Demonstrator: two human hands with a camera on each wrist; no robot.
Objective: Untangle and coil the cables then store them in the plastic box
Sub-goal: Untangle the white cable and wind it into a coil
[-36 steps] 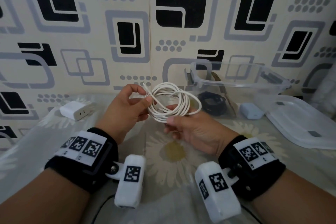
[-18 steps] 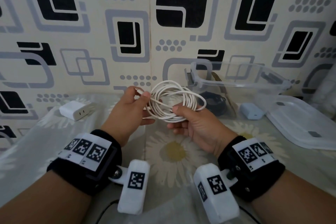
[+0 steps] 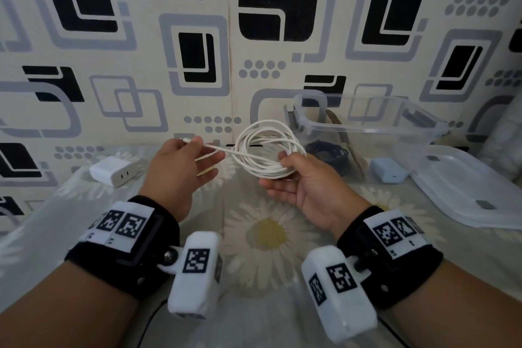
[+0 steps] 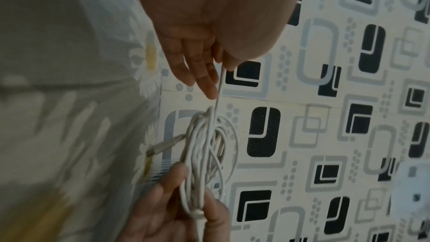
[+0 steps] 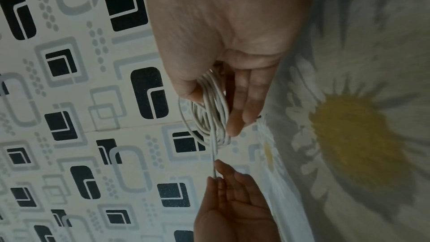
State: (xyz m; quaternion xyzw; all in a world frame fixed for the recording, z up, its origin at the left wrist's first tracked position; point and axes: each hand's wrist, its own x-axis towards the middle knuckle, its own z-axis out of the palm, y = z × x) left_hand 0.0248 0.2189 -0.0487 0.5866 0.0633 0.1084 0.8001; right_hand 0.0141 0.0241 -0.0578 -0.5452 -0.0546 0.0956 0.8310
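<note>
A white cable (image 3: 262,150) is wound into a loose coil held above the flowered cloth. My right hand (image 3: 296,175) pinches the coil's lower right side between thumb and fingers (image 5: 209,98). My left hand (image 3: 189,161) pinches the cable's free end near its plug (image 3: 186,140), drawn out to the left of the coil; its other fingers lie straight (image 4: 204,73). The clear plastic box (image 3: 375,127) stands just behind and right of the coil, with a dark coiled cable (image 3: 327,154) inside it. A second plug (image 4: 163,146) sticks out of the coil.
A white charger block (image 3: 115,171) lies at the left on the cloth. A pale blue charger (image 3: 389,169) sits beside the box, and the box's clear lid (image 3: 474,192) lies at the right. A patterned wall stands close behind.
My left hand has pulled the free end out to the left, away from the coil. My right hand has kept its hold and shifted slightly right.
</note>
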